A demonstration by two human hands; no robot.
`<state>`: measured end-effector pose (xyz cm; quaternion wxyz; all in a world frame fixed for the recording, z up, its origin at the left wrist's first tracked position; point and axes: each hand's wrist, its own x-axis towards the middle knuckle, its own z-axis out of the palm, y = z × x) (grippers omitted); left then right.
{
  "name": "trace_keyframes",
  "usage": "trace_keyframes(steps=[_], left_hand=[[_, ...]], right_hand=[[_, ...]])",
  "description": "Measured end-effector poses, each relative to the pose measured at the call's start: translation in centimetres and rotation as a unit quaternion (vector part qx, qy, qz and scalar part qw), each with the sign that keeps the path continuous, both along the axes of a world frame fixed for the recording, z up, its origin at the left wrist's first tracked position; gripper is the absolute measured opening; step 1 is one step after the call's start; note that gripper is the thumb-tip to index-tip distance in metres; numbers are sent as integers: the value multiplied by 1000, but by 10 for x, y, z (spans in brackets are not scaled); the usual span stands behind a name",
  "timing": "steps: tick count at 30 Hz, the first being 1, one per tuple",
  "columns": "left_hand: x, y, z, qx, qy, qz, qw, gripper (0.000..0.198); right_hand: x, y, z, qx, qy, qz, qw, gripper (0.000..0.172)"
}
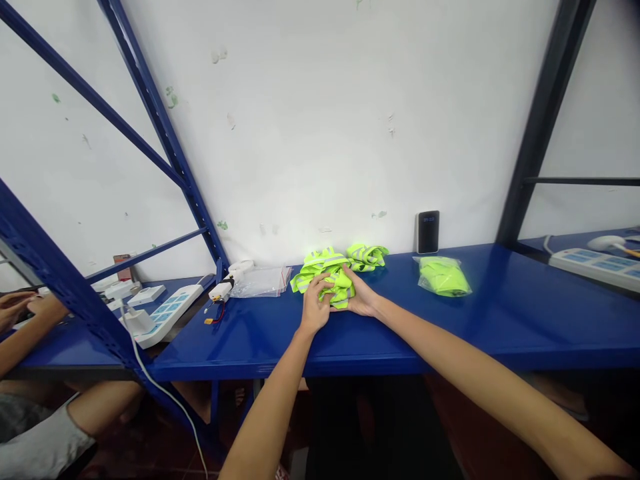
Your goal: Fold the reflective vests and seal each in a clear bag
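Note:
A crumpled neon-yellow reflective vest (342,293) with silvery stripes is bunched between my two hands, low over the blue tabletop. My left hand (316,303) curls its fingers over the near left side of the cloth. From the right, my right hand (361,297) grips the bundle, with its lower fingers partly hidden beneath. More of the striped cloth (313,267) lies just behind my left hand; whether it belongs to the same vest I cannot tell. Another striped neon bundle (367,257) rests behind my right hand, near the wall.
Clear plastic bags (263,283) lie left, beside a small white device with wires (220,292). A bagged neon garment (443,277) and an upright black device (428,232) stand right. Blue rack posts (185,173) flank the left; beyond, another person's hands (45,307) work near a power strip (170,315).

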<state>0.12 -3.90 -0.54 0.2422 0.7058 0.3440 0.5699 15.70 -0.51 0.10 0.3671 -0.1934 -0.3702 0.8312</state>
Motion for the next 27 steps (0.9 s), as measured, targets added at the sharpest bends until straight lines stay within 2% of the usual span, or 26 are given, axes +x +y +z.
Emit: trace_keyframes(steps=[4, 7, 9, 14, 17, 19, 21, 23, 25, 27], left_hand=[[1, -7, 2, 45, 79, 12, 996, 28], [1, -9, 3, 64, 82, 21, 994, 31], [0, -9, 3, 80, 89, 36, 992, 31], [0, -8, -1, 138, 180, 104, 968, 31], [2, -9, -1, 150, 192, 130, 961, 35], [0, -8, 0, 166, 179, 146, 959, 47], [-9, -4, 2, 184, 166, 166, 955, 59], [-27, 4, 3, 185, 170, 206, 946, 57], [-50, 13, 2, 149, 190, 286, 927, 53], [-74, 23, -1, 92, 254, 341, 901, 52]], right_hand=[[0, -1, 1, 0, -1, -27, 1000, 37], [0, 0, 0, 30, -13, -37, 999, 30], [0, 1, -1, 58, -31, -40, 997, 30], [0, 1, -3, 114, -51, -59, 990, 36], [-2, 1, -3, 142, -44, -117, 982, 41], [-2, 4, -3, 158, -44, -156, 974, 44], [0, 9, -4, 159, -54, -193, 967, 47], [5, 14, -4, 154, -77, -234, 957, 51], [9, 19, -4, 154, -104, -274, 944, 55], [12, 22, -5, 161, -120, -306, 931, 57]])
